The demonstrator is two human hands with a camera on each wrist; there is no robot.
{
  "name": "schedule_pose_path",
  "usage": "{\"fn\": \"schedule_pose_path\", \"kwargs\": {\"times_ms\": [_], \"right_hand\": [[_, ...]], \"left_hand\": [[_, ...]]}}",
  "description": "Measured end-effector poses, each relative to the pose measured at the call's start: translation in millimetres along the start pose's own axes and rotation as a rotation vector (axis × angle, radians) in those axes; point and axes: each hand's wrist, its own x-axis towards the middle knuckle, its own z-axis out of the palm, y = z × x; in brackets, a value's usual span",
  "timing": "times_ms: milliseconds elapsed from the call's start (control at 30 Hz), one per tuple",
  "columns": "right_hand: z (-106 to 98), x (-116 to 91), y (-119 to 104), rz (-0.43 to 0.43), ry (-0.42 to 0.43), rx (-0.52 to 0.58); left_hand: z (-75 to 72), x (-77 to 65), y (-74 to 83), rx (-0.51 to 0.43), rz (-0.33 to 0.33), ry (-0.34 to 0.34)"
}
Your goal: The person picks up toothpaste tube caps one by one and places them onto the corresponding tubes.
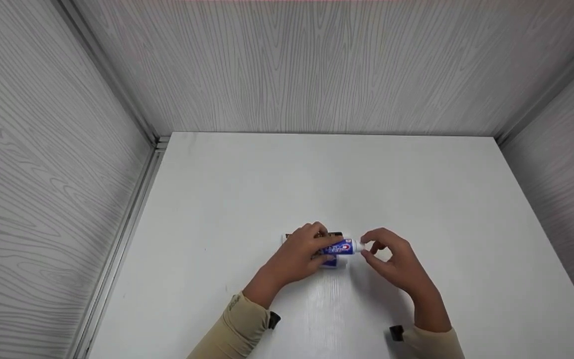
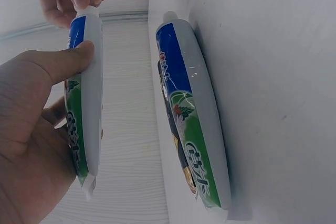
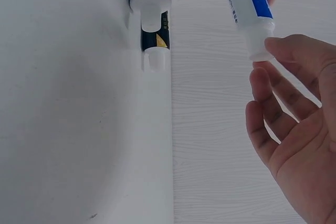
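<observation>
My left hand (image 1: pixel 294 257) grips a toothpaste tube (image 2: pixel 92 98) with a blue, green and white print, raised above the table. Its white cap (image 3: pixel 258 43) points toward my right hand (image 1: pixel 401 262), whose thumb and forefinger pinch it. Beneath the held tube, a second blue and green toothpaste tube (image 2: pixel 207 114) lies on the table. Beside that one is a black and gold tube (image 3: pixel 152 40) with a white cap. In the head view, my left hand covers much of all three tubes.
A white tabletop (image 1: pixel 247 184) extends around the hands. Grey wood-grain panels stand at the back (image 1: pixel 307 70), on the left (image 1: pixel 33 189) and on the right (image 1: pixel 566 164). A metal rail (image 1: pixel 127 224) runs along the table's left edge.
</observation>
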Motion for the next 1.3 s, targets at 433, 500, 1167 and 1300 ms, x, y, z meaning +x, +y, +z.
{"fn": "schedule_pose_path", "kwargs": {"times_ms": [433,500,1167,1300], "right_hand": [[0.7,2.0,-0.7,0.164,-0.055,0.001],[0.4,2.4,-0.1,0.182,-0.063,0.003],[3.4,0.6,6.8,0.270,-0.149,0.005],[4.5,-0.7,7.9,0.272,-0.168,0.005]], "left_hand": [[0.9,0.4,-1.1,0.012,0.009,0.000],[0.7,0.5,-0.7,0.013,0.008,-0.001],[-2.6,1.0,1.6,0.025,0.027,0.000],[-1.4,-0.2,0.8,0.025,0.037,0.011]]}}
